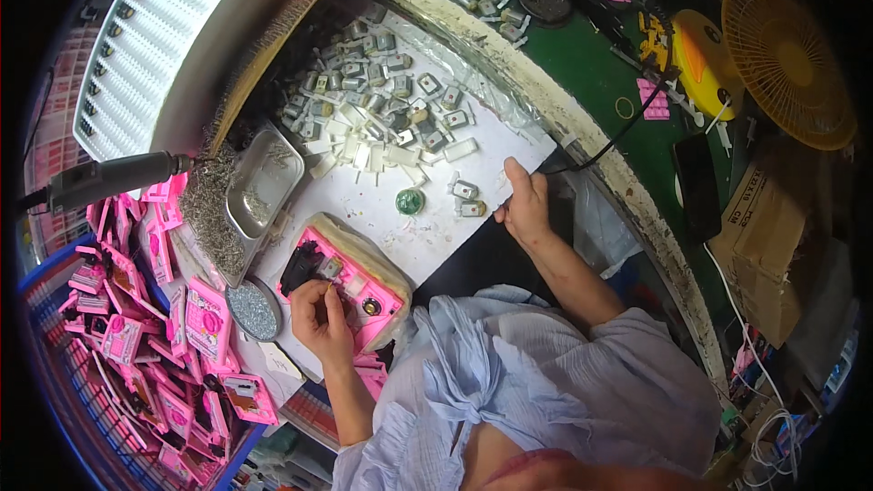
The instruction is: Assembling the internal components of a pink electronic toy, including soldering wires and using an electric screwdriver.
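Note:
My left hand (323, 325) is curled over a pink plastic toy housing (380, 296), fingertips pinched by the small parts inside it. What they hold, if anything, is hidden. The housing lies tilted on a pale padded block (341, 234), a black part at its far left end and a round dark part at its right. My right hand (526, 209) is closed at the right edge of the white work sheet (455, 250); whatever is between its fingers is too small to make out. Two small motors (467, 198) lie just left of it, with a green round container (409, 201) farther left.
A heap of small motors (400, 86) covers the far worktop. Loose screws (211, 218) surround a metal tray (293, 169); an electric screwdriver (118, 180) hangs at left. Pink housings fill a blue basket (56, 309). A curved worn ledge (596, 132) borders the right side.

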`<state>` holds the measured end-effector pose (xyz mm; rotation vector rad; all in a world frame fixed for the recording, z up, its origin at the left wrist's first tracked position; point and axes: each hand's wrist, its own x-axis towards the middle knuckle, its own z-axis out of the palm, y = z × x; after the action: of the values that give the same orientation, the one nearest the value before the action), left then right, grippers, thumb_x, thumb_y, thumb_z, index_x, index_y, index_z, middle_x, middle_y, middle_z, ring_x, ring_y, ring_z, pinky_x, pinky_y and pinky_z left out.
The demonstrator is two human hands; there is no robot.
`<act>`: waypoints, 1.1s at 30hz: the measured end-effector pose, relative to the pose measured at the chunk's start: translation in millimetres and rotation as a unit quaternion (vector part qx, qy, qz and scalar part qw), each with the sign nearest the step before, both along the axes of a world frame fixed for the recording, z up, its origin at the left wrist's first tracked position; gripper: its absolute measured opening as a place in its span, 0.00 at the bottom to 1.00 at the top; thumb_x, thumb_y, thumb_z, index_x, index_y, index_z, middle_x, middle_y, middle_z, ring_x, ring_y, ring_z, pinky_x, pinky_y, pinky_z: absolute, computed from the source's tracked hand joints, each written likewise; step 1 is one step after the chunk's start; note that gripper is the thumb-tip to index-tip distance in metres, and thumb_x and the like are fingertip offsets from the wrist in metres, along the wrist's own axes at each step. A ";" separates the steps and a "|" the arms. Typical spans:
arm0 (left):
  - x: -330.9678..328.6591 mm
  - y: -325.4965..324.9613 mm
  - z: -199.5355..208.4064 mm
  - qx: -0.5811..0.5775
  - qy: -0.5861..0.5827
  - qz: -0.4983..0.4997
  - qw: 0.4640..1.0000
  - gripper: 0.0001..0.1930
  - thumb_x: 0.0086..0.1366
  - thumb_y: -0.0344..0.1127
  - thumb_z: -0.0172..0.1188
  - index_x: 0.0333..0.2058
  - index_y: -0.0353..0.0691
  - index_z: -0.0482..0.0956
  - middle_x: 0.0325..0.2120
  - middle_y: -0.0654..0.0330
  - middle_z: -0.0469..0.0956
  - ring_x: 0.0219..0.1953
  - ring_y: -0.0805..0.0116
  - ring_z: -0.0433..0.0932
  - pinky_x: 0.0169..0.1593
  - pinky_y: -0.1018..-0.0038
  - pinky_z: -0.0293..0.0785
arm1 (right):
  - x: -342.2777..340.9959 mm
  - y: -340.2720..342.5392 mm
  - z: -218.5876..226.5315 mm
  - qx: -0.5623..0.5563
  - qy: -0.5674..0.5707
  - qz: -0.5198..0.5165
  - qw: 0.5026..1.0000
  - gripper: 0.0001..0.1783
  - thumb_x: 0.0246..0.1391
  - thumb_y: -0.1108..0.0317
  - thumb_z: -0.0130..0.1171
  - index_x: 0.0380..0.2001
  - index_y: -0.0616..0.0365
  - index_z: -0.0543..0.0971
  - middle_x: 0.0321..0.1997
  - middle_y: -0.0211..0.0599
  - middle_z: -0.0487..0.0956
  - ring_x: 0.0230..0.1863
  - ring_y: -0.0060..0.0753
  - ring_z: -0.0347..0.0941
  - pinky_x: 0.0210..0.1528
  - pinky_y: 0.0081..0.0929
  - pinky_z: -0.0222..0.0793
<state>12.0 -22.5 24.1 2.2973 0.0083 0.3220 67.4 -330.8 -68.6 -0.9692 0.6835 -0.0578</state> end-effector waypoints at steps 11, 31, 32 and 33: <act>7.2 -1.7 5.7 -0.035 -0.049 -0.019 0.998 0.02 0.66 0.24 0.63 0.35 0.31 0.79 0.33 0.59 0.79 0.35 0.71 0.76 0.42 0.77 0.72 | 5.8 -19.9 -8.2 -0.002 -0.039 0.085 0.996 0.24 0.68 0.48 0.56 0.30 0.61 0.78 0.21 0.36 0.78 0.12 0.25 0.67 0.13 0.22 0.61; 2.3 12.3 9.0 -0.122 0.005 0.005 0.993 0.03 0.63 0.24 0.65 0.34 0.33 0.81 0.29 0.59 0.78 0.27 0.72 0.77 0.32 0.76 0.72 | 57.9 58.2 128.1 -0.425 -0.338 0.474 0.693 0.08 0.58 0.68 0.66 0.34 0.63 0.84 0.24 0.28 0.80 0.24 0.14 0.71 0.27 0.20 0.66; 1.6 13.9 12.6 -0.119 0.017 0.005 0.993 0.02 0.63 0.23 0.64 0.35 0.31 0.80 0.30 0.59 0.78 0.29 0.73 0.78 0.34 0.77 0.73 | 76.1 68.4 140.7 -0.422 -0.317 0.470 0.708 0.08 0.60 0.69 0.64 0.35 0.64 0.84 0.27 0.30 0.81 0.27 0.17 0.73 0.30 0.19 0.68; 2.3 15.1 15.1 -0.116 0.029 0.001 0.993 0.02 0.64 0.22 0.63 0.35 0.30 0.80 0.32 0.59 0.79 0.31 0.74 0.78 0.37 0.78 0.74 | 93.7 78.0 152.2 -0.420 -0.294 0.463 0.723 0.08 0.62 0.70 0.63 0.36 0.66 0.83 0.29 0.31 0.82 0.30 0.19 0.76 0.34 0.19 0.71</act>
<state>14.3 -7.4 39.2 2.0750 0.0739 0.2407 161.1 -252.8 83.6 -1.9691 -0.5618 0.2259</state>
